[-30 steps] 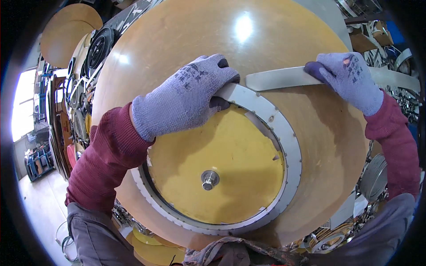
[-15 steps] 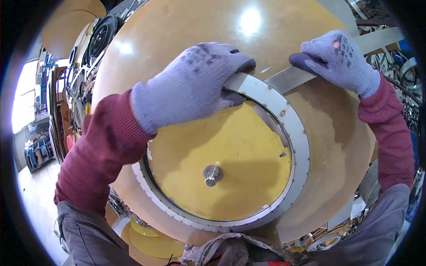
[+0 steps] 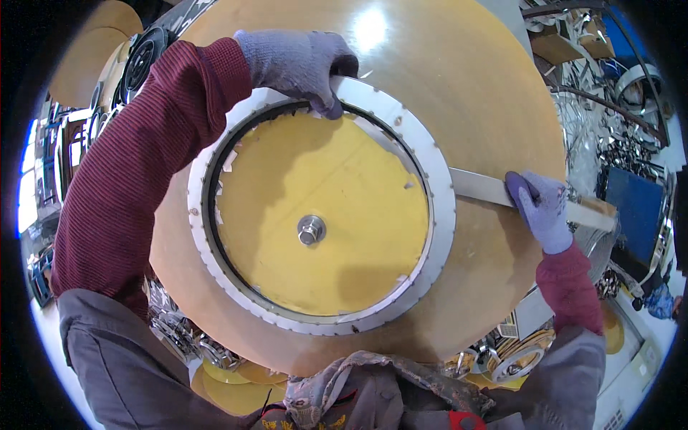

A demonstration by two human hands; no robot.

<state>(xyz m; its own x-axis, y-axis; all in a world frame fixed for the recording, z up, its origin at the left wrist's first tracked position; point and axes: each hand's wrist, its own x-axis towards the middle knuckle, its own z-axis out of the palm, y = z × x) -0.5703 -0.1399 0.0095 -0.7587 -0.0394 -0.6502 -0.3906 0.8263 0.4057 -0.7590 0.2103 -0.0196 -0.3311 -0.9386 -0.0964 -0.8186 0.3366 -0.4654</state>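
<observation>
My left hand [image 3: 304, 66], in a grey-purple knit glove, pinches the far rim of a pale metal ring [image 3: 438, 188], thumb on its inner side. Small brownish spots dot the ring's face. Inside the ring lies a yellow disc [image 3: 351, 186] with a hex bolt and washer [image 3: 310, 230] at its middle. Off to the right, my gloved right hand [image 3: 542, 208] is closed around a long flat metal strip [image 3: 479, 186]. One end of the strip reaches the ring's right edge; the other sticks out past my hand.
Beneath the ring is a broad round tan board [image 3: 502, 100]. Heaps of metal scrap [image 3: 602, 136] and a blue panel [image 3: 631, 211] lie to the right. Below the near edge are metal rings [image 3: 519, 364] and yellow discs [image 3: 240, 390]. Black coiled rings [image 3: 145, 61] stand far left.
My right hand has swung the strip from the upper right down to the right side. My left hand has moved up and left in view, still on the rim; the whole view has shifted too.
</observation>
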